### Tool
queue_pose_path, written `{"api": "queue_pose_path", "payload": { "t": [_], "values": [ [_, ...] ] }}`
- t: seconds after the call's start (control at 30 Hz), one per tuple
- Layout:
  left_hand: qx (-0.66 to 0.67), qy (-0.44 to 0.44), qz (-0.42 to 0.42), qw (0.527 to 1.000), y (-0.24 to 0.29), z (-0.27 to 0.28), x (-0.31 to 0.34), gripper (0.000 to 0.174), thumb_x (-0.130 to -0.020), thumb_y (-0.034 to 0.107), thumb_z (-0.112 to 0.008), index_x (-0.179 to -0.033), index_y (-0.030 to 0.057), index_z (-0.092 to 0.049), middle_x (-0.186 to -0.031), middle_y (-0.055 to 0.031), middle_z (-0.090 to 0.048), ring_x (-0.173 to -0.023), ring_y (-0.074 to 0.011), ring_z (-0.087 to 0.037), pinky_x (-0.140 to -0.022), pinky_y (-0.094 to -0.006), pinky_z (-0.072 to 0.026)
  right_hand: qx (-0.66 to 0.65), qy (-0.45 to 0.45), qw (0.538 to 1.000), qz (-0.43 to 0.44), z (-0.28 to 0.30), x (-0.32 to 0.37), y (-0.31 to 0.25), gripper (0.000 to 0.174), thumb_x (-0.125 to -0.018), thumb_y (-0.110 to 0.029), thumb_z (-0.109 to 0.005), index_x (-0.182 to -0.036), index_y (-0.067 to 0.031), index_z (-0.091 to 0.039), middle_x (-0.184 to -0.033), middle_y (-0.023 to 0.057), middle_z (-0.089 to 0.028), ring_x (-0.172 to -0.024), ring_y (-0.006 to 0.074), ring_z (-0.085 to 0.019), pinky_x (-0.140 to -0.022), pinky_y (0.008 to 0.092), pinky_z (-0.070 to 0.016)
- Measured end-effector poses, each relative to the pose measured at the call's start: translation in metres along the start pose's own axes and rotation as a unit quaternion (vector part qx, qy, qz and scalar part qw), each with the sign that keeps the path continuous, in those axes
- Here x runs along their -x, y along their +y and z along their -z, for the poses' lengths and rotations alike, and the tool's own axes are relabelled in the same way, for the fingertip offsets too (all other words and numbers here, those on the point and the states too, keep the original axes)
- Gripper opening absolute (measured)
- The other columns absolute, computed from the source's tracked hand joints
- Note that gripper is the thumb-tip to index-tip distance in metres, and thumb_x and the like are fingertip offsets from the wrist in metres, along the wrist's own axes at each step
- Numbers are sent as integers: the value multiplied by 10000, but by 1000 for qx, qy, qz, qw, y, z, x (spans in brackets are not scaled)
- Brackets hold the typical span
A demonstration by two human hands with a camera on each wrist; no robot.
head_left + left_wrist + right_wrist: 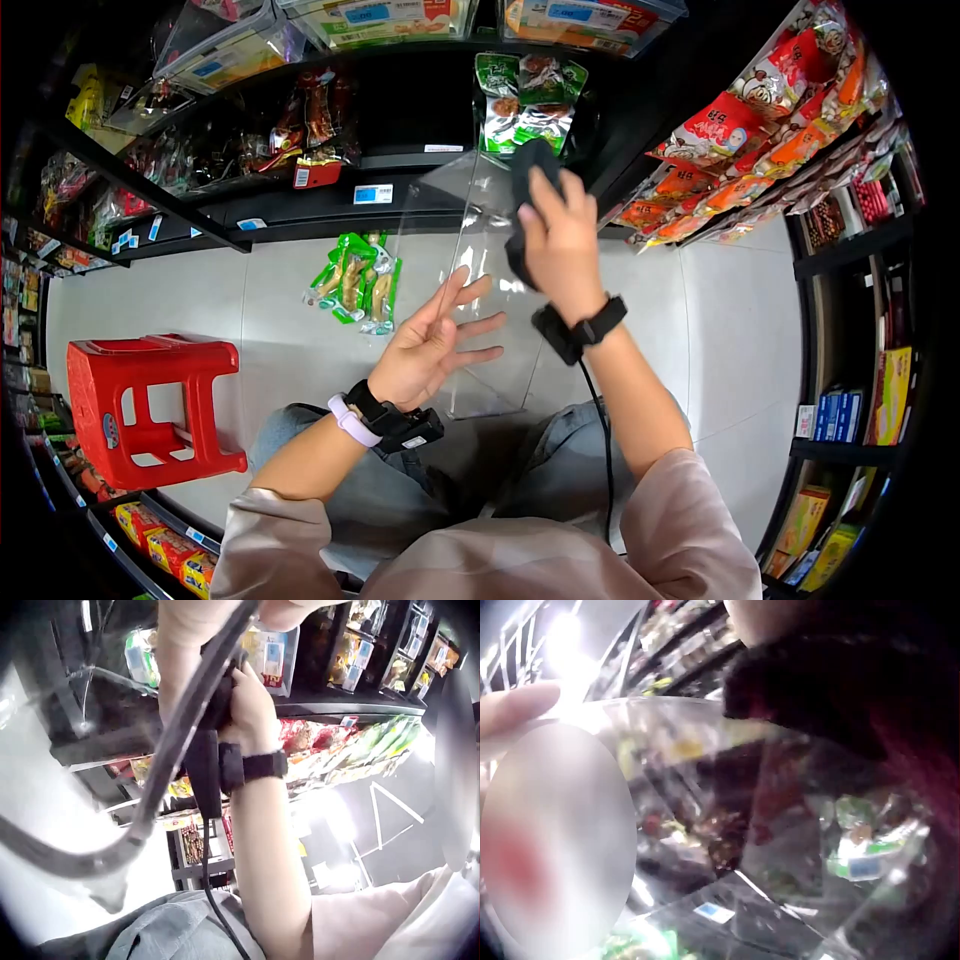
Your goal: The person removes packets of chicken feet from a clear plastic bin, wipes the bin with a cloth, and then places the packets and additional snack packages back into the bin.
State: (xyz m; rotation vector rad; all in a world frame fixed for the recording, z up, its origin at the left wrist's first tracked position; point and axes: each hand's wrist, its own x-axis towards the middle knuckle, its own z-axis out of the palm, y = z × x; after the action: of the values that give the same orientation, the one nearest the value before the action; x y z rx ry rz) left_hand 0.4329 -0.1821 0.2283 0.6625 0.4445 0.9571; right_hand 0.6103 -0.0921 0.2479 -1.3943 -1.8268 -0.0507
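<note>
A clear plastic box (pixel 440 215) is held tilted in front of my knees, above the floor. My left hand (pixel 425 350) grips its wall near the side closest to me, fingers spread; in the left wrist view the box's rim (pixel 154 784) runs between thumb and fingers. My right hand (pixel 562 240) holds a bunched black cloth (pixel 533 160) against the box's far right side. In the right wrist view the cloth (pixel 802 682) overlaps the transparent wall, and a left-hand finger (pixel 517 709) lies at the rim.
Green snack packs (pixel 355 280) lie on the floor beyond the left hand. More green packs (pixel 530 105) stand on the black shelf ahead. A red stool (pixel 150 400) is at left. Hanging red and orange snack bags (pixel 740 130) and a side shelf (pixel 845 450) border the right.
</note>
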Motion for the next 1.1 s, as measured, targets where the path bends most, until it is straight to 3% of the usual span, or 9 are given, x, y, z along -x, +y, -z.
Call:
{"api": "queue_pose_path", "payload": {
  "t": [0.17, 0.33, 0.47, 0.57, 0.7, 0.8, 0.83, 0.87, 1.1],
  "values": [
    [19, 44, 45, 998, 4, 3, 7, 558, -913, 270, -426, -1392, 157, -164, -1369, -66, -271, -1213, -319, -361, -947, -552, -347, -35, -96, 985, 141, 2, 33, -58, 445, -656, -120, -575, -1095, -187, -546, -1096, 105, -492, -855, 304, -466, -652, 387, -386],
    [6, -5, -7, 1000, 15, 3, 18, 610, -892, 301, -445, -1395, 176, -124, -1408, -54, -216, -1203, -356, -368, -932, -586, -342, -3, 22, 999, 30, 5, 7, -5, 434, -661, -47, -631, -1082, -123, -563, -1068, 148, -505, -830, 337, -474, -695, 398, -419],
    [9, -15, -25, 1000, 19, 11, 19, 577, -893, 291, -458, -1388, 202, -177, -1415, -69, -210, -1224, -333, -349, -958, -561, -327, 79, -99, 991, 43, 13, 23, -44, 487, -667, -65, -570, -1147, -139, -524, -1079, 149, -484, -836, 323, -457, -693, 404, -408],
    [-17, 79, -19, 997, 23, 16, 19, 603, -879, 313, -475, -1389, 198, -174, -1419, -70, -198, -1223, -343, -347, -961, -562, -322, -29, -104, 986, 129, 10, 47, -68, 434, -675, -92, -552, -1102, -169, -561, -1077, 99, -480, -855, 297, -449, -703, 376, -400],
    [-3, 14, -67, 998, 32, 7, 22, 619, -874, 304, -483, -1390, 217, -151, -1394, -31, -257, -1205, -352, -366, -928, -603, -340, -6, 4, 1000, -6, 15, 20, -28, 405, -724, -28, -576, -1121, -108, -550, -1126, 173, -466, -901, 355, -464, -775, 387, -410],
    [-1, 1, -92, 996, 35, 5, 23, 624, -868, 292, -495, -1388, 230, -156, -1401, -24, -248, -1209, -370, -357, -926, -608, -340, -150, 17, 985, -79, 14, 11, -1, 349, -768, -31, -599, -1110, -28, -527, -1059, 139, -521, -897, 274, -523, -783, 339, -429],
    [3, 3, -93, 996, 36, 6, 24, 627, -863, 292, -504, -1387, 233, -164, -1403, -21, -245, -1211, -379, -352, -924, -611, -340, -363, -46, 902, -228, 22, 7, -7, 346, -782, -45, -605, -1114, -11, -511, -1025, 101, -543, -882, 208, -539, -771, 300, -437],
    [7, 6, -93, 996, 37, 7, 24, 630, -858, 291, -512, -1386, 236, -172, -1406, -19, -242, -1213, -387, -347, -923, -613, -340, -549, -104, 747, -361, 27, 4, -13, 348, -796, -58, -612, -1117, 7, -495, -991, 62, -566, -867, 142, -555, -759, 262, -444],
    [-76, -20, -62, 995, 36, 15, 24, 629, -862, 295, -516, -1387, 190, -186, -1399, -61, -256, -1218, -367, -352, -954, -550, -340, -550, -155, 758, -314, 45, -4, 0, 409, -757, 5, -632, -1131, -7, -465, -990, 37, -571, -858, 93, -548, -751, 237, -452]
  ]
}}
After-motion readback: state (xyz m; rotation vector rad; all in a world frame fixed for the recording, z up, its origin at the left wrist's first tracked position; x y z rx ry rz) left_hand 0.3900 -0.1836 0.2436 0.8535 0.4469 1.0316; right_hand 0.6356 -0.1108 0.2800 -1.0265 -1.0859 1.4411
